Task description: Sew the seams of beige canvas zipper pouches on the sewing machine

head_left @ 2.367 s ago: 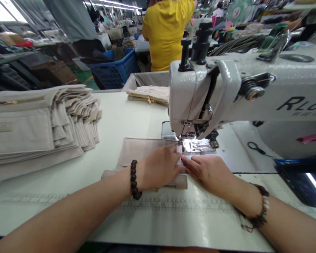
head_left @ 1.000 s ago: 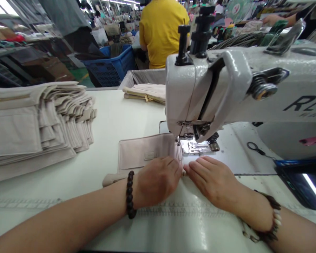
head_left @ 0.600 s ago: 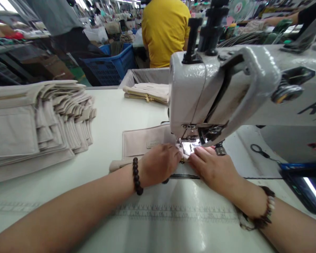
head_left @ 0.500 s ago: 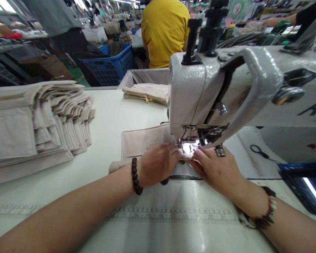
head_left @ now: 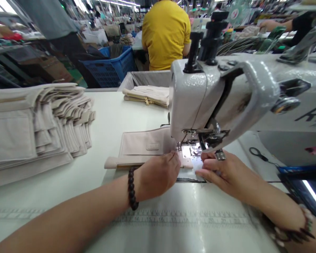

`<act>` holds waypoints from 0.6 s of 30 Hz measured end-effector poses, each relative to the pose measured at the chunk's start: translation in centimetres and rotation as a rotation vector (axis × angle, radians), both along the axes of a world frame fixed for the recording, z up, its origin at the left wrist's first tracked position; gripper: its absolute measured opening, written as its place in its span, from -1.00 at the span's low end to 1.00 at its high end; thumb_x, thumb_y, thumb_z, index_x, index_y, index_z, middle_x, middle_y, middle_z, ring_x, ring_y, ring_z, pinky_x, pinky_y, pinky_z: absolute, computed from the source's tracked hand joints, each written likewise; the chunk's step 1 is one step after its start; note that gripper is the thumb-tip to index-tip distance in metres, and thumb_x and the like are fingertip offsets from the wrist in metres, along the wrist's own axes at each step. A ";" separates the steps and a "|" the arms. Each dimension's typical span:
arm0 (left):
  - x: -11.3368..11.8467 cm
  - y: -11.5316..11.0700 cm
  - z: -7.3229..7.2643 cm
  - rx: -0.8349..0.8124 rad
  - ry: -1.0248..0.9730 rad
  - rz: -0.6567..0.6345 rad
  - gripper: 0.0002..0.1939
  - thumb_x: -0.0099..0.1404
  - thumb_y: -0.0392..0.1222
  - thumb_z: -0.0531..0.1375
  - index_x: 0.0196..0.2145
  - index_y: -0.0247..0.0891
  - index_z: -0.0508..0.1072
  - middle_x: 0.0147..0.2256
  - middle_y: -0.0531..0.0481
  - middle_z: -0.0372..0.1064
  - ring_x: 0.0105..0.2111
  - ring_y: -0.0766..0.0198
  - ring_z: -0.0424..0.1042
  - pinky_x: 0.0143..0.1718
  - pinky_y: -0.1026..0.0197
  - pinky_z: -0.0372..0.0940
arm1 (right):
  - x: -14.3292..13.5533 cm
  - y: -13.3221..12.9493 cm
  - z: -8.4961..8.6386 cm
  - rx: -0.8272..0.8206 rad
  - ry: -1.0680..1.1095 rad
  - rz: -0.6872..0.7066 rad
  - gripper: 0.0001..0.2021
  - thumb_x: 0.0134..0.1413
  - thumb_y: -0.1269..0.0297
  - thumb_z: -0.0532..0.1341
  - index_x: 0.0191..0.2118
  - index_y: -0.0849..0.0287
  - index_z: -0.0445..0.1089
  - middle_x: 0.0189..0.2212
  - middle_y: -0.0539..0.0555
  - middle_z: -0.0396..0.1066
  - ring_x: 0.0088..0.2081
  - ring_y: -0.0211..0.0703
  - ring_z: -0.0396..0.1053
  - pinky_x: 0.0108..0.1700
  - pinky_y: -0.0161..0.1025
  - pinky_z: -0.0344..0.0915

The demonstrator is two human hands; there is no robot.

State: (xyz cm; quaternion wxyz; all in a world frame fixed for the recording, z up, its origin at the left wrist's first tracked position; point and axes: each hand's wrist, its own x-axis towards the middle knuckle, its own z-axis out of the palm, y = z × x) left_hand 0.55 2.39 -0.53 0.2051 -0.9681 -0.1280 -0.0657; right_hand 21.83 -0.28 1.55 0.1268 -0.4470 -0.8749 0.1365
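Observation:
A beige fabric piece with a small stitched label lies on the sewing machine bed, its right end at the lit presser foot. A gold zipper strip runs along its rolled near edge. My left hand is closed on that near edge just left of the needle area; the fingertips are partly hidden. To the right of the needle, my right hand rests by the metal plate with thumb and fingers apart and no fabric visible between them. The white sewing machine stands over the work, its head partly above the right hand.
Stacked beige fabric pieces cover the table's left. More zippered pieces lie behind the machine. Black-handled thread snips and a dark screen device are at right. A blue crate and a person in yellow are beyond.
My right hand has drawn away rightward from the fabric's edge, and its fingers have parted. My left hand remains at the fabric, whose near rolled edge has shifted slightly left.

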 end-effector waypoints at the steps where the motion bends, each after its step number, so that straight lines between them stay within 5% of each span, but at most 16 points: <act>1: 0.1 0.0 0.0 0.004 0.000 0.004 -0.73 0.15 -0.39 0.02 -0.22 -0.56 0.38 -0.21 -0.24 0.41 -0.18 0.17 0.38 -0.06 0.21 0.23 | -0.4 -0.2 -0.3 0.062 -0.019 -0.028 -0.68 0.16 0.15 0.00 -0.39 0.18 0.42 -0.49 0.11 0.28 -0.38 -0.14 0.25 -0.36 -0.21 0.14; 5: 0.2 0.4 0.2 0.004 -0.014 0.024 -0.72 0.17 -0.38 0.01 -0.19 -0.54 0.38 -0.20 -0.19 0.40 -0.16 0.20 0.35 -0.02 0.22 0.18 | -2.1 -0.4 -1.4 0.141 -0.122 -0.031 -0.74 0.09 0.22 0.10 -0.15 0.22 0.37 -0.41 0.13 0.34 -0.40 -0.14 0.28 -0.43 -0.27 0.15; 18: 0.4 2.0 0.1 -0.192 -0.009 0.121 -0.78 0.20 -0.38 0.07 -0.19 -0.47 0.38 -0.19 -0.14 0.39 -0.15 0.24 0.34 -0.06 0.28 0.18 | -2.5 0.3 -2.0 0.177 -0.139 -0.074 -0.69 0.03 0.26 0.16 -0.08 0.23 0.31 -0.22 0.12 0.39 -0.39 -0.19 0.34 -0.55 -0.34 0.14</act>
